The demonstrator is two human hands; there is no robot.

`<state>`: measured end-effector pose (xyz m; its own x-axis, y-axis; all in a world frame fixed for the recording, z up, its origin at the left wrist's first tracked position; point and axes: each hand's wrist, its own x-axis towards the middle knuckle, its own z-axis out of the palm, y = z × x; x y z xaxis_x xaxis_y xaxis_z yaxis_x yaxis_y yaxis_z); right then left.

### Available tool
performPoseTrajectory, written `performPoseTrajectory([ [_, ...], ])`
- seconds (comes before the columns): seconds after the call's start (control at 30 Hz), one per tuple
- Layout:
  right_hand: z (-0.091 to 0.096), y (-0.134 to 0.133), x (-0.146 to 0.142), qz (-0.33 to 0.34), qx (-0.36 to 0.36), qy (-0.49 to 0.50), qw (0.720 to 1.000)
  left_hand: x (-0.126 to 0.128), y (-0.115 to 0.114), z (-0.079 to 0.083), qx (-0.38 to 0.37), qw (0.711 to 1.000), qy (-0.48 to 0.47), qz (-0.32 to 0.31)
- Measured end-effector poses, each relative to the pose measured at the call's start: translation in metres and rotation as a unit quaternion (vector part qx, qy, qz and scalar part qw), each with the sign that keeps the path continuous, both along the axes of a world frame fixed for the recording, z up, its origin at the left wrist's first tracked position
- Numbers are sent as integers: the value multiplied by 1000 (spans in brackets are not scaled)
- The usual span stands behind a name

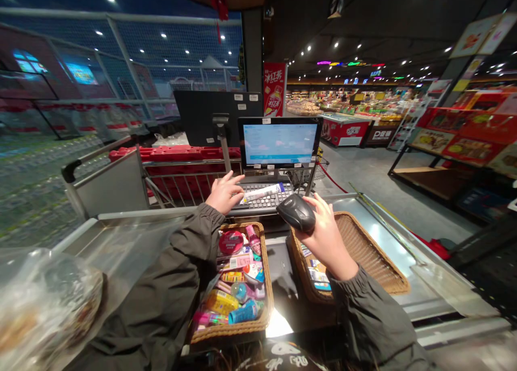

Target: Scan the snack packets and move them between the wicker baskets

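My left hand [224, 193] holds one end of a white tube [262, 192] that lies across the keyboard [266, 201], fingers pinched on it. My right hand [323, 231] grips a black handheld barcode scanner [296, 212], pointed toward the tube. Below my left arm a wicker basket [264, 317] is full of several small colourful items. A second wicker basket [363, 252] under my right hand holds a few flat packets. A lit monitor [278, 143] stands behind the keyboard.
A metal checkout counter [388, 242] runs to the right. A shopping trolley [121, 182] and red baskets [173, 154] stand behind the counter on the left. A clear plastic bag [44, 301] lies at lower left. Store shelves [464, 139] line the right.
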<state>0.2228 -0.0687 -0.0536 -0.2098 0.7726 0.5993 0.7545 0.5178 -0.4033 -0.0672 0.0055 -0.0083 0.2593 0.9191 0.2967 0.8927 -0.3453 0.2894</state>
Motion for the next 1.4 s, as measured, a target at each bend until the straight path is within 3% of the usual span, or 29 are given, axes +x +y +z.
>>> performPoseTrajectory([
  [0.27, -9, -1, -9, 19, -13, -7, 1000, -23, -19, -19, -42, 999, 21, 17],
  [0.67, -24, -1, -28, 39, -38, -16, 998, -80, -61, -86, -179, 982, 62, -15],
  [0.83, -32, 3, -34, 44, -60, -24, 997, -86, -77, -113, -204, 969, 140, 9],
  [0.93, -36, 4, -30, 38, -62, -20, 997, -80, -82, -117, -187, 965, 181, 34],
  [1.07, -36, 4, -6, 6, -44, -5, 999, -50, -81, -100, -132, 981, 145, -11],
  [1.2, -35, 0, 36, -55, -38, 3, 998, 14, -74, -82, -107, 981, 114, -119],
  [1.3, -37, -5, 71, -106, -43, 14, 993, 76, -65, -86, -102, 969, 93, -205],
  [1.4, -42, -13, 102, -140, -42, 16, 989, 139, -51, -105, -104, 948, 100, -283],
])
